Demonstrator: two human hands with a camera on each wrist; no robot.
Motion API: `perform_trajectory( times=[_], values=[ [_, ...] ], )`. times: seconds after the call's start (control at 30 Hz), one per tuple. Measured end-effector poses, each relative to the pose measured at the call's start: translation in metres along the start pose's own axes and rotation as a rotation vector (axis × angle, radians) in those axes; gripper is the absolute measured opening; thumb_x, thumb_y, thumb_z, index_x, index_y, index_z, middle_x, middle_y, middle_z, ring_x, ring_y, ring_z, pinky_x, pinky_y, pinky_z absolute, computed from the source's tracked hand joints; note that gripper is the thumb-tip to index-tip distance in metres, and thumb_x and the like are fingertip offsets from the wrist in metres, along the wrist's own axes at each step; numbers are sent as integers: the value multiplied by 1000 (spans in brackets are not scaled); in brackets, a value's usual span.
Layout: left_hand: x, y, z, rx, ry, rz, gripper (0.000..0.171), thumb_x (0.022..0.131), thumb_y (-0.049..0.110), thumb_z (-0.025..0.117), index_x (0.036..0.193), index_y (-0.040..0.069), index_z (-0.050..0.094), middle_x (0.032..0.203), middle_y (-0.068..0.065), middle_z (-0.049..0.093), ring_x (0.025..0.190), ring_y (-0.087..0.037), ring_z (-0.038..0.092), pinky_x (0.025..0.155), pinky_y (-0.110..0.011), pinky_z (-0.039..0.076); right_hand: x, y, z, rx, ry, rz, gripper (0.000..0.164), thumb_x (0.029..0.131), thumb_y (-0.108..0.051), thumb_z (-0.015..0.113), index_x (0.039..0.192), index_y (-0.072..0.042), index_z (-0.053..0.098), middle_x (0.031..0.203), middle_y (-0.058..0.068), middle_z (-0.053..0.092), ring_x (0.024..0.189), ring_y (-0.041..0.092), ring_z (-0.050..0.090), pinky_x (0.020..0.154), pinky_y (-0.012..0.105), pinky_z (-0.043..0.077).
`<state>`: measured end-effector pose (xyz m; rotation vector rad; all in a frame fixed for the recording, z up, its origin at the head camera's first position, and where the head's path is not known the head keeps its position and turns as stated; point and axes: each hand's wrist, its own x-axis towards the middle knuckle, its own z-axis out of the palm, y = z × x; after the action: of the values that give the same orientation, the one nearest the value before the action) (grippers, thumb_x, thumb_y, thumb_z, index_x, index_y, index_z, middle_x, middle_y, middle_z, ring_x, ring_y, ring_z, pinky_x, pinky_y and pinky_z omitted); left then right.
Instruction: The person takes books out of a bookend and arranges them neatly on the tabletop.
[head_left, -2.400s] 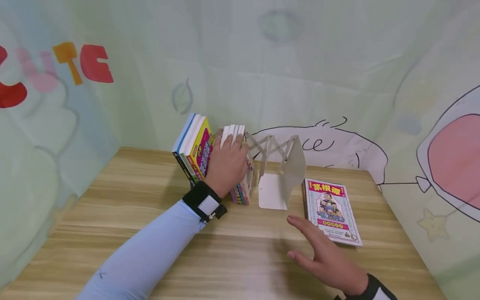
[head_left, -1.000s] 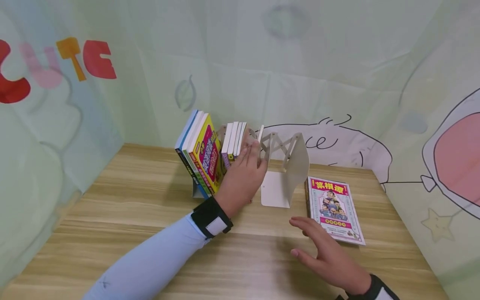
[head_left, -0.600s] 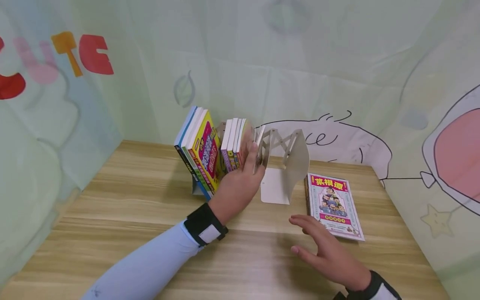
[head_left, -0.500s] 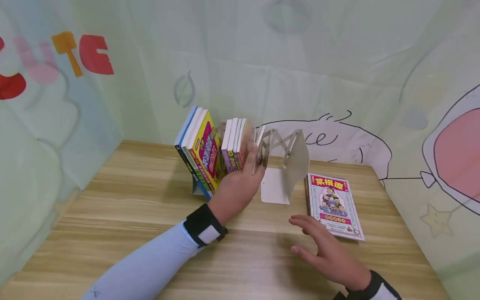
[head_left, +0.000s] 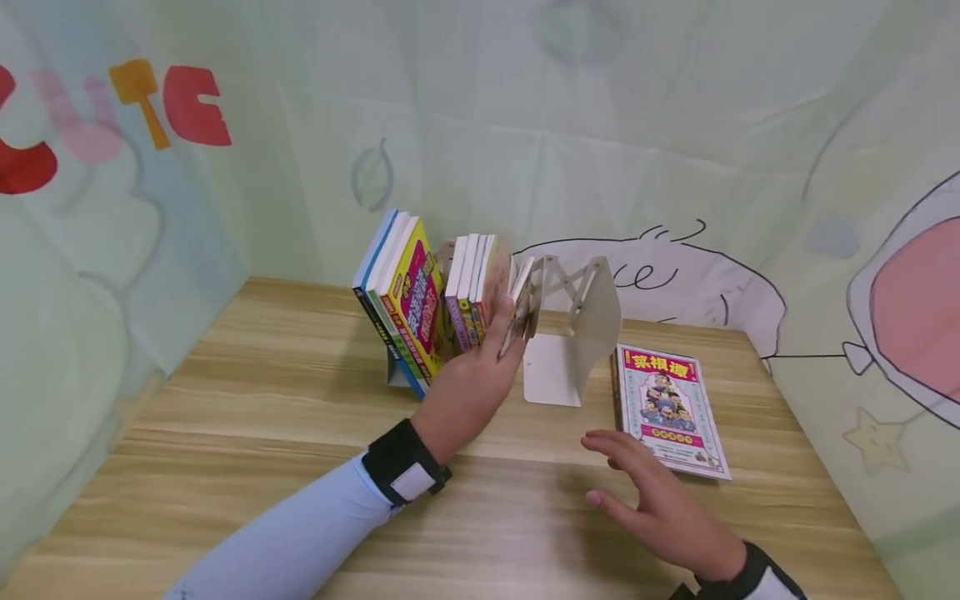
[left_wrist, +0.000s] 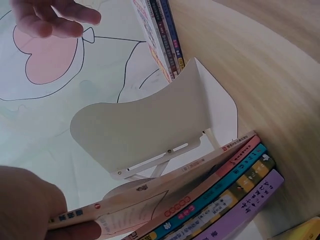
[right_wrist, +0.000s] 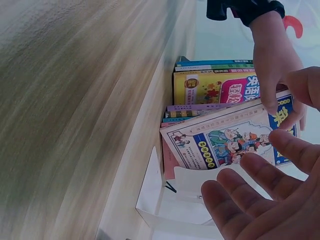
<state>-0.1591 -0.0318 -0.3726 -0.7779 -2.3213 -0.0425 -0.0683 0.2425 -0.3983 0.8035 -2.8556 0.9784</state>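
My left hand (head_left: 467,393) pinches the thin book (head_left: 522,304) at the right end of a row, thumb on one cover and fingers on the other. In the right wrist view that book (right_wrist: 235,140) shows a cover with cartoon figures; it tilts away from its neighbours. Several slim white-topped books (head_left: 468,275) stand to its left, then thicker books with a yellow one (head_left: 417,292) outermost. All stand in a beige metal expanding bookend (head_left: 597,321). My right hand (head_left: 663,508) hovers over the table, fingers extended and holding nothing.
A pile of books with a pink-bordered cover (head_left: 670,408) lies flat on the wooden table (head_left: 262,492), right of the bookend and just beyond my right hand. A printed cloth (head_left: 480,158) hangs behind and along both sides.
My left hand has moved from the top of the slim books to the row's right end and taken hold of the last book, which now leans apart from the others. The right hand stays put.
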Motion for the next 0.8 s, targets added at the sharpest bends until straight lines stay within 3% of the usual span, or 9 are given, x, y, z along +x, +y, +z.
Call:
perform_trajectory(
  times=[0.33,0.6,0.8],
  values=[
    [-11,-3,7,-90,32,-102,47,91,8,72,136,6,60,161,-25,28,44,-3,30,40,-15,27,-3,2,-1,11,-18,47,53,96,-39,67,144,-37,45,146,-5,51,132,13,49,98,39,54],
    [-16,-6,9,-104,55,-105,47,89,1,71,134,7,60,160,-26,28,43,-3,31,39,-15,28,-4,3,1,-1,-7,32,53,95,-36,69,143,-34,47,144,-10,51,130,12,50,98,37,54],
    [-21,-10,5,-141,73,-117,42,90,5,71,131,7,64,160,-23,31,43,-3,33,39,-14,30,-6,3,1,-2,-16,48,53,95,-38,68,143,-35,46,145,-9,50,131,12,50,99,36,53]
  ],
)
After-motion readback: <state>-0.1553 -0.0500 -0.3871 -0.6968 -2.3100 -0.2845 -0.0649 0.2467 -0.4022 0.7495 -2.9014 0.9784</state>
